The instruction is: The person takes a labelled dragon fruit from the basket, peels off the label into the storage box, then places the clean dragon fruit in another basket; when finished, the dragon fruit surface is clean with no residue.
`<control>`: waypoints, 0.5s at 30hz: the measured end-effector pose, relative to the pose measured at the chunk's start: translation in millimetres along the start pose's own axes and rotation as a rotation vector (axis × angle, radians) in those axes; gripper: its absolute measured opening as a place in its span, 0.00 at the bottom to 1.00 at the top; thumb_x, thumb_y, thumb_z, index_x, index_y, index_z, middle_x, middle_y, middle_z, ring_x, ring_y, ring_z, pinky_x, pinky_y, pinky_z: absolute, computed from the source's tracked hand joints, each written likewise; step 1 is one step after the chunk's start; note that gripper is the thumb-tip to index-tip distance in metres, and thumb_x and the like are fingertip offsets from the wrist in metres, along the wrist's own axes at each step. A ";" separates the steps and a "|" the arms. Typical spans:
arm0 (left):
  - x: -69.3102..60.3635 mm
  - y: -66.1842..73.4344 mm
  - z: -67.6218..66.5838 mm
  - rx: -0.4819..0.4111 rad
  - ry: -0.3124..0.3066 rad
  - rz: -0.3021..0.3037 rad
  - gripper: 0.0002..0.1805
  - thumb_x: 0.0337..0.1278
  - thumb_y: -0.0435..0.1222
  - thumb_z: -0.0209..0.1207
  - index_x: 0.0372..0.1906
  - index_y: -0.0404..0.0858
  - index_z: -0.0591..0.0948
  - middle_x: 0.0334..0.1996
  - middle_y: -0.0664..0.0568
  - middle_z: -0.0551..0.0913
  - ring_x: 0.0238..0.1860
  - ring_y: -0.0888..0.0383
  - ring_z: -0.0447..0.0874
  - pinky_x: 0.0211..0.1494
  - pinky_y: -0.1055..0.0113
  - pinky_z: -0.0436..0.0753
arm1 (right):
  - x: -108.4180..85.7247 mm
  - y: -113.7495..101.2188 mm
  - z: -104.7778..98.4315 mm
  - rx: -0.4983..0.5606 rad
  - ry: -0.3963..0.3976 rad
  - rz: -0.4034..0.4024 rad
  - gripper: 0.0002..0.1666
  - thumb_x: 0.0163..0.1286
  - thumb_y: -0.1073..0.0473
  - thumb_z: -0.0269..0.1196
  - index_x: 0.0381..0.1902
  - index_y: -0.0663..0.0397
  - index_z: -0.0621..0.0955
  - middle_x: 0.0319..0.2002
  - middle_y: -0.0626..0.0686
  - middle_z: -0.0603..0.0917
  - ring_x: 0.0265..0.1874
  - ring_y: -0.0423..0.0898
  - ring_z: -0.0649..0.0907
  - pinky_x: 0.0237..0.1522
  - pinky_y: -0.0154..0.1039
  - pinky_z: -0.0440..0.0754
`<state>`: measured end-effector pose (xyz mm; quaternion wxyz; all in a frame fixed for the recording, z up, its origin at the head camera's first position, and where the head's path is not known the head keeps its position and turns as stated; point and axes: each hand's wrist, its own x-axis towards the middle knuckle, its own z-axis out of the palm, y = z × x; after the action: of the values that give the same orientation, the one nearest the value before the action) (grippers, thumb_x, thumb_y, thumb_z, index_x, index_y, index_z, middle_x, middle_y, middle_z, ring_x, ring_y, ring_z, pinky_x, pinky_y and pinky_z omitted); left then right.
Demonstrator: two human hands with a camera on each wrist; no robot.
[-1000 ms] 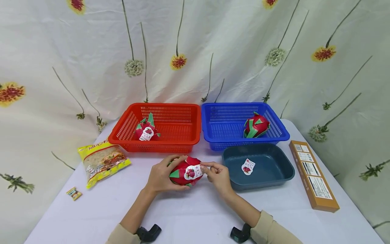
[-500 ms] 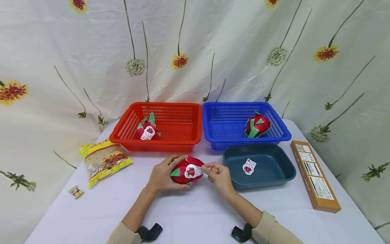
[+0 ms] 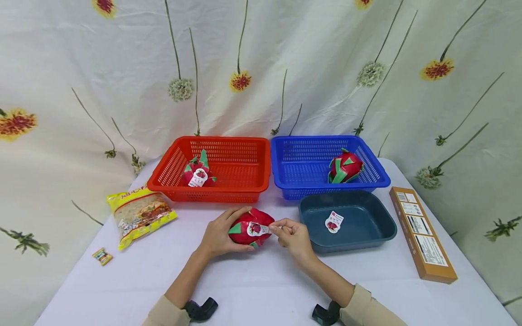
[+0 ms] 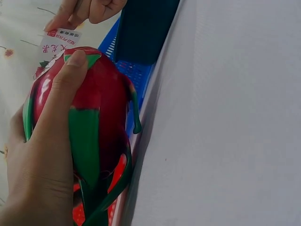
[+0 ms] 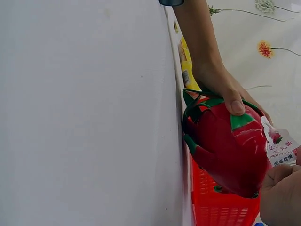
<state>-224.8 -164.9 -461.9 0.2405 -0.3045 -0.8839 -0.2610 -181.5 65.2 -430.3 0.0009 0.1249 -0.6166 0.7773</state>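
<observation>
The left hand [image 3: 222,233] grips a red and green dragon fruit [image 3: 240,238] near the table's middle, its thumb and fingers curled round it. On that fruit is a white label [image 3: 253,229]; the right hand [image 3: 295,237] pinches the label's right end between thumb and finger. In the left wrist view the label [image 4: 63,41] stands up off the fruit [image 4: 110,89] at the pinched end. The right wrist view shows the label [image 5: 279,147] partly lifted from the fruit [image 5: 225,146], beside the right hand [image 5: 282,195].
Behind the hands, a red basket [image 3: 236,197] and a blue basket [image 3: 330,186] each hold one dragon fruit. A dark tray [image 3: 346,244] with a loose label [image 3: 334,222] lies right of the hands. Further right is a brown box [image 3: 422,235]; a yellow food packet [image 3: 142,215] and small sachet [image 3: 102,256] lie left.
The right hand has drawn the label's right end a little up from the fruit, so the label looks narrower from above. The left hand keeps its grip, and the view has shifted slightly.
</observation>
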 end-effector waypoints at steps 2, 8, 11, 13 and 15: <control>-0.2 -0.3 1.0 -0.010 -0.003 -0.009 0.51 0.24 0.68 0.65 0.65 0.60 0.65 0.53 0.58 0.74 0.49 0.60 0.74 0.38 0.62 0.82 | -0.6 -1.2 -0.6 0.004 -0.003 -0.005 0.13 0.60 0.68 0.63 0.35 0.79 0.77 0.11 0.46 0.60 0.11 0.39 0.60 0.16 0.33 0.54; 0.0 0.2 2.2 -0.004 -0.013 -0.037 0.51 0.24 0.69 0.65 0.65 0.63 0.64 0.53 0.58 0.74 0.49 0.60 0.74 0.38 0.62 0.82 | -1.8 -4.6 -1.9 0.011 -0.024 -0.025 0.14 0.61 0.67 0.63 0.35 0.78 0.78 0.10 0.47 0.60 0.11 0.39 0.60 0.16 0.34 0.55; 1.0 1.0 2.2 -0.003 -0.019 -0.038 0.51 0.24 0.69 0.64 0.65 0.64 0.64 0.53 0.58 0.74 0.49 0.60 0.74 0.38 0.62 0.81 | -1.5 -6.7 -2.5 0.004 -0.024 -0.038 0.13 0.61 0.67 0.63 0.35 0.78 0.78 0.10 0.47 0.60 0.11 0.40 0.61 0.17 0.40 0.53; 1.4 1.7 2.3 -0.005 -0.027 -0.042 0.51 0.25 0.70 0.63 0.65 0.64 0.64 0.53 0.58 0.74 0.49 0.60 0.74 0.38 0.62 0.81 | -1.0 -8.1 -2.9 0.007 -0.027 -0.037 0.13 0.61 0.68 0.62 0.35 0.79 0.77 0.10 0.47 0.60 0.11 0.40 0.61 0.19 0.43 0.52; 1.8 3.1 1.7 -0.008 -0.035 -0.045 0.51 0.25 0.70 0.63 0.65 0.63 0.64 0.53 0.57 0.74 0.49 0.59 0.74 0.39 0.62 0.81 | -1.1 -9.3 -3.3 0.009 -0.031 -0.034 0.12 0.61 0.69 0.62 0.35 0.79 0.77 0.10 0.48 0.61 0.11 0.40 0.61 0.20 0.45 0.52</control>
<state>-224.5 -161.0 -461.1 0.2179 -0.2899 -0.8936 -0.2646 -179.6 70.8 -422.3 0.0042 0.1476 -0.6110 0.7778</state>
